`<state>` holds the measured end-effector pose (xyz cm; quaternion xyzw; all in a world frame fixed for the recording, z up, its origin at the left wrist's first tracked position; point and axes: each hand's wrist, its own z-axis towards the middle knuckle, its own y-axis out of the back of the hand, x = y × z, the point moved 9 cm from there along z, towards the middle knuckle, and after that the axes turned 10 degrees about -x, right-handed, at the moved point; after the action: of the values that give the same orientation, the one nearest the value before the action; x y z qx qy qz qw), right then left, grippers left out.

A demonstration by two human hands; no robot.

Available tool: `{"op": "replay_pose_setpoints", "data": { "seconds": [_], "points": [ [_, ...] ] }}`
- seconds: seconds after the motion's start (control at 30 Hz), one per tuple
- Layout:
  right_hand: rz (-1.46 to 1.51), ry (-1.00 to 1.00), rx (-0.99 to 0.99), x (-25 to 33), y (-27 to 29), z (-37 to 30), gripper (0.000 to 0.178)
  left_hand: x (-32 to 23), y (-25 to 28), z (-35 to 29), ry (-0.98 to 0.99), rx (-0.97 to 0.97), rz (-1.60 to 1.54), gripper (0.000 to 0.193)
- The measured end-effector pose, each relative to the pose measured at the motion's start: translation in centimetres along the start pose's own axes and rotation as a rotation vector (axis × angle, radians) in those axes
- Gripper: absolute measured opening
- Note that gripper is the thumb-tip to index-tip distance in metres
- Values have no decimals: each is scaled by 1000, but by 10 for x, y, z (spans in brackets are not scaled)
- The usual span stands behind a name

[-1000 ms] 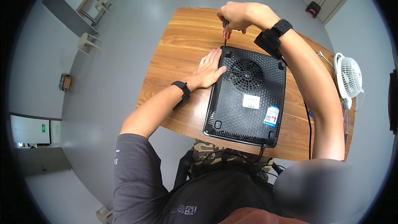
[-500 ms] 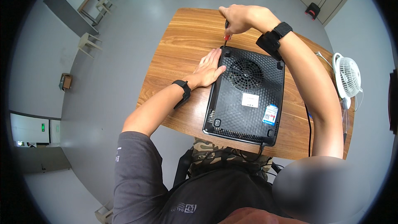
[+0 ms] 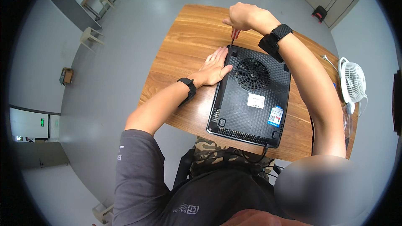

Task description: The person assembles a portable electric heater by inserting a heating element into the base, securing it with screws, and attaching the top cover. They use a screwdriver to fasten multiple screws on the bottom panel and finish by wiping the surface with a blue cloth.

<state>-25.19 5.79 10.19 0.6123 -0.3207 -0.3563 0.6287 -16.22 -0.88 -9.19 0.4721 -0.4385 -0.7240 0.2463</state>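
A black induction cooker [image 3: 255, 115] lies upside down on the wooden table, its round fan grille, small feet and two labels facing up. My right hand [image 3: 246, 16] is closed around the top of a screwdriver [image 3: 235, 34] with a red handle. The screwdriver stands nearly upright, its shaft reaching the cooker's far left corner; the tip is too small to make out. My left hand [image 3: 214, 69] lies flat with stretched fingers along the cooker's left edge, the thumb resting on its underside near the grille.
A white fan [image 3: 352, 81] stands at the table's right edge, with cables beside it. A black power cord [image 3: 264, 155] runs from the cooker's near edge over my lap. The wooden table [image 3: 167, 62] extends left of the cooker. Stools [image 3: 90, 36] stand on the floor beyond.
My right hand has shifted and turned on the screwdriver, so more of the red handle shows. My left hand keeps its place on the cooker. The whole view has shifted slightly.
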Motion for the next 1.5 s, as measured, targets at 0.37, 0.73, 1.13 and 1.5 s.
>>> {"op": "replay_pose_setpoints", "data": {
  "seconds": [0.37, 0.73, 1.13, 1.5],
  "points": [
    [161, 42, 141, 2, 4, -12, 34, 0, -2, -2, -20, -45, -7, 78],
    [-16, -91, 79, -2, 3, -3, 50, 0, 4, -1, 7, -34, -25, 81],
    [25, 26, 166, 3, 8, -17, 34, 1, -1, 0, 3, -11, -8, 77],
    [24, 165, -83, -2, 11, -24, 47, 1, -2, 3, 11, 2, -8, 82]
  ]
}}
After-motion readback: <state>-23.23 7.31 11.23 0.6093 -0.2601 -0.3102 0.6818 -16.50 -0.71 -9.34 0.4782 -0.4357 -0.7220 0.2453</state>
